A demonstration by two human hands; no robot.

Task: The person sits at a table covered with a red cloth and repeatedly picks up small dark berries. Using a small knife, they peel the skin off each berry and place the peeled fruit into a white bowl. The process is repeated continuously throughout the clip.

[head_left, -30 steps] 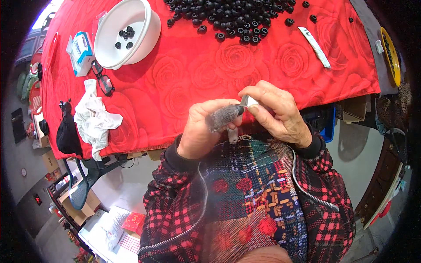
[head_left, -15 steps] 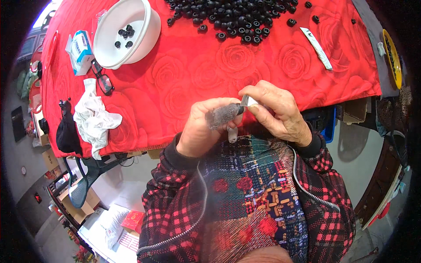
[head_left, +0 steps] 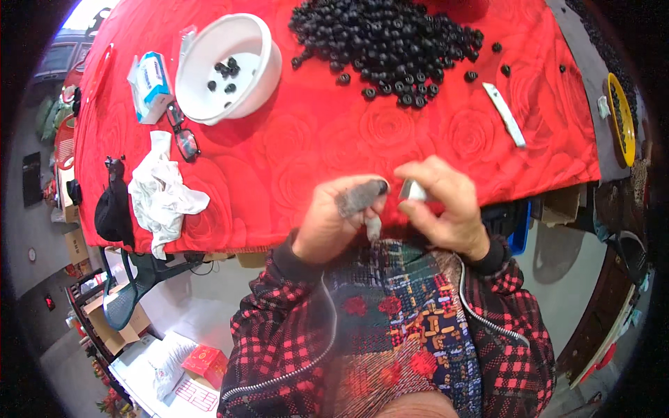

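Observation:
My left hand (head_left: 333,221) is held over the near edge of the red table (head_left: 306,139), its blackened thumb and fingers pinched around a small dark round fruit (head_left: 381,187). My right hand (head_left: 446,209) is just to its right, gripping a small silver blade (head_left: 412,191) whose tip points at the fruit. A large heap of the same dark fruits (head_left: 387,42) lies at the far middle of the table. A white bowl (head_left: 202,73) at the far left holds several of them.
A crumpled white cloth (head_left: 162,195), dark glasses (head_left: 185,139) and a small blue-and-white packet (head_left: 150,80) lie at the left. A white knife-like tool (head_left: 505,115) lies at the right. A yellow dish (head_left: 620,118) sits at the far right edge. Boxes and a chair stand on the floor.
Both hands stay together at the table edge. The right hand with the blade has shifted slightly away from the left hand's fruit.

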